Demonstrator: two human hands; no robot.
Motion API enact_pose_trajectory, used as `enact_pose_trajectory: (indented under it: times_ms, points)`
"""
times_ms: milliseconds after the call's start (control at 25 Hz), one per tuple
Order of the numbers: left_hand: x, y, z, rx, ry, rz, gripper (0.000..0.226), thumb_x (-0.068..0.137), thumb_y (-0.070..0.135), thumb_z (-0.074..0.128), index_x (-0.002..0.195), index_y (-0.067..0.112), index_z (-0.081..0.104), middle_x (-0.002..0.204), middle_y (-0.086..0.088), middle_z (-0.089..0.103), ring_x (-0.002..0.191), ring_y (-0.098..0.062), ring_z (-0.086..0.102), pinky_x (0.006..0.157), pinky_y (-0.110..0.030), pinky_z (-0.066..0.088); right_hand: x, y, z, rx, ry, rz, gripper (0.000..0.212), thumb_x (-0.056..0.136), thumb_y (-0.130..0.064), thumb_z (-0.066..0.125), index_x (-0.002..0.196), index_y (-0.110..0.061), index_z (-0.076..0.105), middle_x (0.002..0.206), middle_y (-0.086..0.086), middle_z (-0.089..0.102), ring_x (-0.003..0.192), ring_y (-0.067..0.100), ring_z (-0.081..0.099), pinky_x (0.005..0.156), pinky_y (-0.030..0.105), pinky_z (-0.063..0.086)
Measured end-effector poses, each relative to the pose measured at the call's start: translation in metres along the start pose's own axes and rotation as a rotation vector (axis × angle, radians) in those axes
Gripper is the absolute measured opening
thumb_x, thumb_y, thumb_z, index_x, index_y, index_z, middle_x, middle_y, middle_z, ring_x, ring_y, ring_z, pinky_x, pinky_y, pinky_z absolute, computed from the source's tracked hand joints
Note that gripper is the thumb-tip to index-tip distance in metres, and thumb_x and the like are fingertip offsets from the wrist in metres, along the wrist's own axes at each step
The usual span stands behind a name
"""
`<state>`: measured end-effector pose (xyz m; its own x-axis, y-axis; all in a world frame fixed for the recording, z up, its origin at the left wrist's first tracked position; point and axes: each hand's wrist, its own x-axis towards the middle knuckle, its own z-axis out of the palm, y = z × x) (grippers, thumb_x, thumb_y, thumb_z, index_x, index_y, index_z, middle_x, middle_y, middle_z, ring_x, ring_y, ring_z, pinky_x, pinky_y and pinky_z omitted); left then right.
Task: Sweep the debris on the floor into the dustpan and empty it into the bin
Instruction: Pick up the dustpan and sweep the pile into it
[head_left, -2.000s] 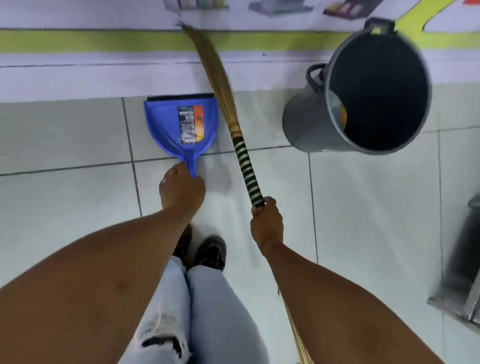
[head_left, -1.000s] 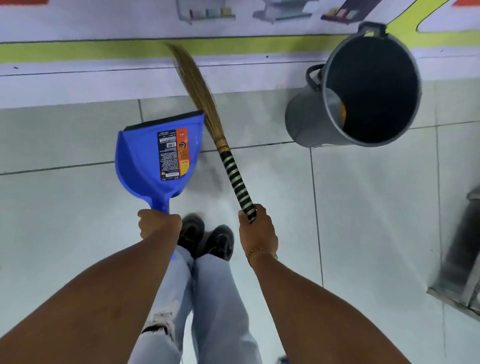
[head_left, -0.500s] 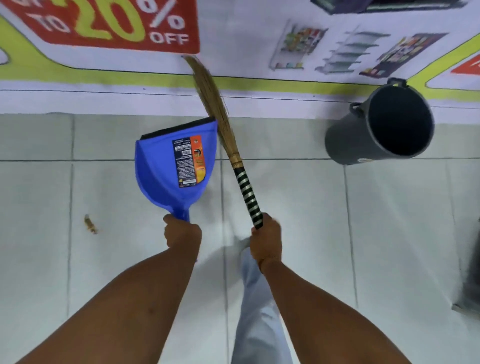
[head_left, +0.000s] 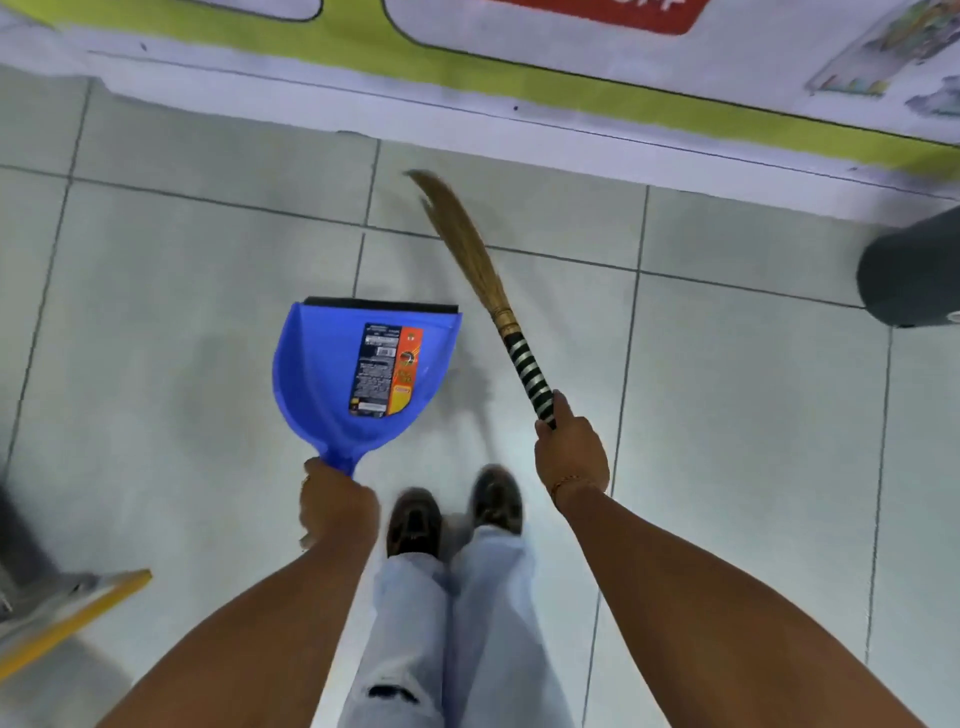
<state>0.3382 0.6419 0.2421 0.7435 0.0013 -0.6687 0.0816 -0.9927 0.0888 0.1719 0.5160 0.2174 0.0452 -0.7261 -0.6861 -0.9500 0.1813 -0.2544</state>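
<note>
My left hand (head_left: 337, 506) grips the handle of a blue dustpan (head_left: 332, 374), held above the tiled floor with its black lip pointing away from me and a label inside it. In my right hand (head_left: 571, 457) is the black-and-silver striped handle of a straw broom (head_left: 470, 244), whose bristles point forward and left, toward the wall. The grey bin (head_left: 909, 275) is at the right edge, mostly cut off. I see no debris on the floor in this view.
A wall (head_left: 467, 78) with a green-striped banner runs across the top. My two feet (head_left: 452, 512) stand between my arms. A grey and yellow object (head_left: 57, 613) sticks in from the lower left edge.
The view has swung left, so the bin slid to the right edge. The dustpan and broom stay in my hands and sit lower in view. The small debris seen earlier at left is out of sight.
</note>
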Motion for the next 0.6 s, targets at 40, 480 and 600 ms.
enact_pose_trajectory:
  times_ms: [40,480,600]
  points:
    - [0.017,-0.020,0.006,0.012,0.007,-0.028,0.045,0.082,-0.006,0.050,0.124,0.002,0.039,0.122,-0.026,0.054,0.113,-0.046,0.050,0.096,-0.059,0.040,0.006,-0.004,0.013,-0.090,-0.004,-0.021,0.045,0.098,-0.026,0.040,0.143,-0.025,0.034,0.112,0.016,0.060,0.101,0.034,0.060,0.075,0.036,0.047]
    - [0.173,-0.111,0.153,0.020,-0.038,-0.182,0.040,0.083,-0.009,0.048,0.120,0.004,0.042,0.121,-0.023,0.055,0.112,-0.044,0.051,0.100,-0.060,0.038,0.155,-0.009,0.158,-0.387,0.010,-0.171,0.052,0.100,-0.032,0.035,0.150,-0.027,0.021,0.123,0.015,0.055,0.106,0.034,0.057,0.078,0.040,0.047]
    - [0.194,-0.123,0.181,0.052,0.007,-0.197,0.050,0.085,-0.006,0.048,0.131,0.011,0.037,0.126,-0.020,0.053,0.116,-0.042,0.050,0.099,-0.059,0.038,0.178,0.008,0.175,-0.439,0.069,-0.135,0.047,0.099,-0.047,0.028,0.138,-0.024,0.039,0.106,0.014,0.063,0.086,0.032,0.059,0.066,0.035,0.043]
